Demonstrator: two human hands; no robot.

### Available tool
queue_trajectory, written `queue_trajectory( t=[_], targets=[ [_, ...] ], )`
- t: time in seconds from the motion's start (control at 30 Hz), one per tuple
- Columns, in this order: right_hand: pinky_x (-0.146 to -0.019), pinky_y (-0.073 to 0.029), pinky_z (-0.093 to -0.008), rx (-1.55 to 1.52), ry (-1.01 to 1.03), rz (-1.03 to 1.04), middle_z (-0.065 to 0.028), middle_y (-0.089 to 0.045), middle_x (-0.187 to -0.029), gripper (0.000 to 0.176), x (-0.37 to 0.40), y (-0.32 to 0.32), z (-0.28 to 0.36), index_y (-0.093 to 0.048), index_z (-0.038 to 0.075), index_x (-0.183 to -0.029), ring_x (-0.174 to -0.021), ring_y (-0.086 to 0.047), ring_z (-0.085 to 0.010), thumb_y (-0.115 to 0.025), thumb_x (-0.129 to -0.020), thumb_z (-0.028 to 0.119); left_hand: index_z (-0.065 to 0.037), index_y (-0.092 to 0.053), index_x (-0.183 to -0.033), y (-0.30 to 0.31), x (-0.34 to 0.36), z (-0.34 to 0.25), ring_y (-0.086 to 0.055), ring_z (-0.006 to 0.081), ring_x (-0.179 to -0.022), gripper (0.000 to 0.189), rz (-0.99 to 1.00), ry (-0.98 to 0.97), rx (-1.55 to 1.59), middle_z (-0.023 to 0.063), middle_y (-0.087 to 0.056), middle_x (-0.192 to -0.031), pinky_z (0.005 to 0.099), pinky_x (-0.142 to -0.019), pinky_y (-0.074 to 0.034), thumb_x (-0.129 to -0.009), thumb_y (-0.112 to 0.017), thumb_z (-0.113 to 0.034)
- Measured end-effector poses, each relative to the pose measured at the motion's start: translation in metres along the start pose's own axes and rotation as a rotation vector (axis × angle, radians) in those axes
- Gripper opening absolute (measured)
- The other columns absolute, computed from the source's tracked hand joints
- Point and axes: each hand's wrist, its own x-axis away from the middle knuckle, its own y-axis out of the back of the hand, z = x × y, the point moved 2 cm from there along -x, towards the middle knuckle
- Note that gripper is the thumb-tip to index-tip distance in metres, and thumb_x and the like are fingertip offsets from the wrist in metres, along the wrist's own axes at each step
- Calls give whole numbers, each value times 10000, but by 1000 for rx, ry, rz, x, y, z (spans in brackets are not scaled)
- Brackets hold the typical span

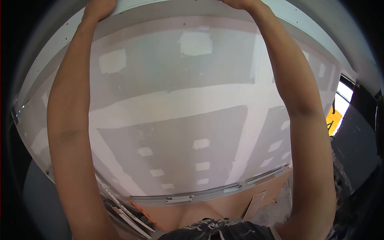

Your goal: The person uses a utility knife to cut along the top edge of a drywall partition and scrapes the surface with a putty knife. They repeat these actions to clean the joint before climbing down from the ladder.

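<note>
Both my arms are raised overhead. My left hand (101, 8) is at the top edge of the view, against the lower edge of a long white board (160, 5) with small dark screw marks. Its fingers are mostly cut off by the frame. My right hand (239, 3) reaches the same board farther right, and only its lower part and wrist show. Whether either hand grips anything is hidden. Below the board stands a grey plasterboard wall (152, 76) with white bands and patches of filler over its joints and screw spots.
Stacked boards with metal strips (180, 199) lean low along the wall. Long pale strips (130, 222) lie at the lower left. A bright opening with a yellow object (334, 119) shows at the right. My dark patterned shirt (216, 230) is at the bottom.
</note>
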Motion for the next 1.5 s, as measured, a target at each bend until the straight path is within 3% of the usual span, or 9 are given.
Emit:
queue_trajectory(
  t=[0.4,0.5,1.0,1.07,1.13,1.2,1.27,1.43,1.5],
  targets=[
    [-1035,-539,-472,5,-83,26,-140,-699,-1304,358,10,-2,13,-665,109,-1350,-1159,-683,-307,-623,-1010,215,21,-635,-1131,3,5,-10,-621,401,-1100,290,-52,-33,-41,257,-663,-1138,494,-963,-477,-866,-538,-47],
    [-1047,-534,-477,45,33,3,-136,-697,-1311,366,8,-9,2,-659,108,-1358,-1162,-682,-307,-622,-1011,221,20,-638,-1145,2,-2,-5,-620,401,-1109,305,9,141,30,257,-664,-1146,492,-967,-474,-862,-543,-46],
    [-1069,-523,-475,-63,-61,189,-116,-708,-1294,401,3,16,-3,-669,164,-1359,-1173,-673,-297,-681,-960,205,21,-678,-1074,-13,-17,16,-630,437,-1089,272,-104,-37,-11,279,-679,-1114,509,-950,-492,-839,-566,-57],
    [-1057,-532,-476,-25,2,134,-115,-713,-1288,401,2,12,-13,-681,167,-1346,-1168,-677,-294,-685,-947,207,5,-625,-1174,-31,-44,42,-624,452,-1110,434,-74,-220,-119,278,-681,-1145,533,-975,-476,-793,-540,-184],
    [-709,-486,-287,-173,-28,130,-27,-671,-767,366,11,11,-12,-711,215,-1329,-679,-546,-115,-705,-979,319,5,-632,-1137,-30,-42,43,-626,457,-1088,404,-164,-241,-64,278,-687,-1090,541,-960,-480,-791,-542,-183],
    [-736,-500,-283,-195,-71,121,-49,-712,-846,375,14,3,-23,-712,219,-1332,-725,-580,-120,-714,-970,321,-5,-626,-1157,-27,-37,36,-625,453,-1092,413,-80,-189,-89,274,-685,-1106,541,-959,-479,-794,-542,-184],
    [-731,-522,-345,-244,166,-269,-75,-758,-904,387,10,-3,-43,-723,199,-1304,-757,-681,-195,-740,-939,327,-10,-623,-1174,-21,-35,33,-621,456,-1108,421,-76,-161,-74,276,-683,-1127,539,-968,-477,-802,-537,-186],
    [-757,-530,-287,-119,158,-189,-61,-747,-973,400,0,4,-19,-707,181,-1334,-776,-637,-115,-725,-962,324,21,-677,-1071,0,-6,1,-632,437,-1084,264,-20,-33,1,272,-682,-1115,512,-951,-492,-851,-566,-71],
    [-1051,-537,-474,-29,-11,37,-110,-713,-1292,404,-4,11,-3,-688,158,-1335,-1166,-681,-297,-686,-935,218,21,-675,-1063,-3,-6,3,-634,439,-1077,257,-67,-34,-8,271,-686,-1102,513,-948,-494,-857,-564,-85]
  ],
)
